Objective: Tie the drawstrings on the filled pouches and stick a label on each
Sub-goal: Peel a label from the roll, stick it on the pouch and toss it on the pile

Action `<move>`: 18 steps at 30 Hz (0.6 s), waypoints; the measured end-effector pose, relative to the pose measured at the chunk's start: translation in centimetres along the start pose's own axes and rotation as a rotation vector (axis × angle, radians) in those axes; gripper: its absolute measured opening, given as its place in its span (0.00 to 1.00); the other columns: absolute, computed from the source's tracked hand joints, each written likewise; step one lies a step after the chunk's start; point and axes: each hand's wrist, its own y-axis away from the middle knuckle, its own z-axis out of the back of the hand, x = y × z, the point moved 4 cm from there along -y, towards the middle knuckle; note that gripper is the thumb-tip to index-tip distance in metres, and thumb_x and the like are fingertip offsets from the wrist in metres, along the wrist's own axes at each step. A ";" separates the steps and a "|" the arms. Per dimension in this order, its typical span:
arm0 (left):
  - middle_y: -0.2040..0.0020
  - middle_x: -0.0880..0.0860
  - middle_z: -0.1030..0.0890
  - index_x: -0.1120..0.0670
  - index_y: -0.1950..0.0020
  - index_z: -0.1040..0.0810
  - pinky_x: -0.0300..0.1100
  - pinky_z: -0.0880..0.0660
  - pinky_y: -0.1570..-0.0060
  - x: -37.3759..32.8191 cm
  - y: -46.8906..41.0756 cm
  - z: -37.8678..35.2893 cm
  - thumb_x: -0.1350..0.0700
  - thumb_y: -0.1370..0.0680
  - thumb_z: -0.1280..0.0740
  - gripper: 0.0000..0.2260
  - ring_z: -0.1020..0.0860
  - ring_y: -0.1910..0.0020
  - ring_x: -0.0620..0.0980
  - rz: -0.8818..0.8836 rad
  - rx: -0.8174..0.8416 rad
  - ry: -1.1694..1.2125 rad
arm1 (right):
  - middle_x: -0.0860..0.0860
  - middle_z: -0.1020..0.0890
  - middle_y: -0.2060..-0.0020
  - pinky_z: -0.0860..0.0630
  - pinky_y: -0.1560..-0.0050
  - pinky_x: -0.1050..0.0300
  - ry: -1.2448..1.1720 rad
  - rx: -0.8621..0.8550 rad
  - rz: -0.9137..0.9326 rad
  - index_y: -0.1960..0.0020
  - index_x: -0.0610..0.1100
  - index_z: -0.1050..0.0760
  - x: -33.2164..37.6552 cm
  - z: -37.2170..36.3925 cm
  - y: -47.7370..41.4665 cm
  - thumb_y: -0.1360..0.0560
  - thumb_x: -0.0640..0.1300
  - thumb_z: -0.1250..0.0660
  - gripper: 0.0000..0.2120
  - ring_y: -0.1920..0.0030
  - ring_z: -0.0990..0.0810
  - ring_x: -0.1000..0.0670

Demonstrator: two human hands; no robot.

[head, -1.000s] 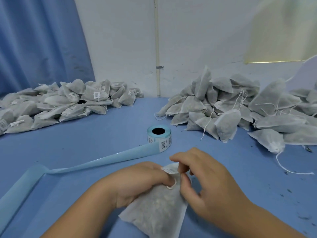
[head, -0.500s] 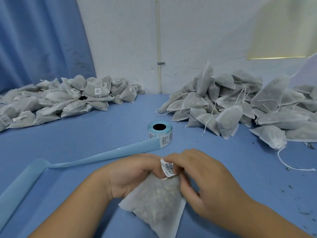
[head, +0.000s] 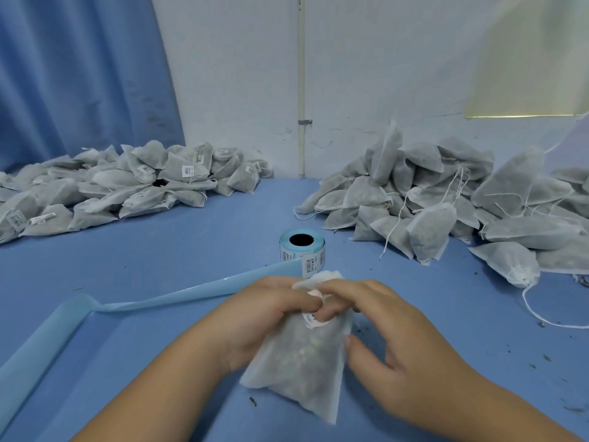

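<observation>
On the surface (head: 134, 269) near me, I have the left hand (head: 271, 320) gripping the filled pouch (head: 306, 371) at its neck, with the label (head: 314, 318) pinched against it by the right hand (head: 392, 342). I judge the label could crease or peel back if the loose fabric shifts

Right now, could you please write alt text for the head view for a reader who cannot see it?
A left hand and right hand grip a filled pouch at its neck, fingers on a white label, over a blue table. Behind: a label roll, labelled pouches left, unlabelled pouches right.
</observation>
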 end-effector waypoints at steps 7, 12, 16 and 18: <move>0.44 0.67 0.19 0.64 0.42 0.20 0.51 0.22 0.44 -0.6 0.0 -0.4 0.62 0.27 0.29 0.15 0.19 0.48 0.61 -0.171 -0.101 0.087 | 0.56 0.17 0.51 0.21 0.48 0.58 -0.561 -0.160 -0.641 0.46 0.51 0.22 -2.6 -1.6 -0.3 0.31 0.47 0.25 0.15 0.51 0.18 0.56; 0.51 0.64 0.17 0.64 0.47 0.18 0.50 0.21 0.48 -0.2 -0.3 -0.6 0.55 0.28 0.29 0.15 0.18 0.54 0.57 -0.163 -0.141 0.127 | 0.47 0.14 0.55 0.20 0.51 0.52 -0.780 -0.110 -0.676 0.52 0.47 0.17 -3.0 -1.8 -0.1 0.35 0.50 0.26 0.13 0.53 0.15 0.47; 0.51 0.63 0.16 0.63 0.48 0.18 0.51 0.22 0.46 -0.3 -0.4 -0.6 0.53 0.29 0.26 0.16 0.18 0.53 0.57 -0.193 -0.184 0.084 | 0.43 0.14 0.57 0.22 0.57 0.55 -0.828 -0.178 -0.712 0.55 0.44 0.16 -3.2 -1.9 0.0 0.37 0.55 0.27 0.18 0.56 0.15 0.46; 0.49 0.61 0.15 0.60 0.46 0.18 0.53 0.23 0.42 -0.5 -0.3 -0.4 0.54 0.31 0.23 0.17 0.17 0.50 0.57 -0.204 -0.188 0.005 | 0.41 0.15 0.57 0.22 0.60 0.55 -0.809 -0.222 -0.726 0.56 0.42 0.16 -3.3 -2.0 -0.2 0.36 0.55 0.27 0.18 0.58 0.15 0.45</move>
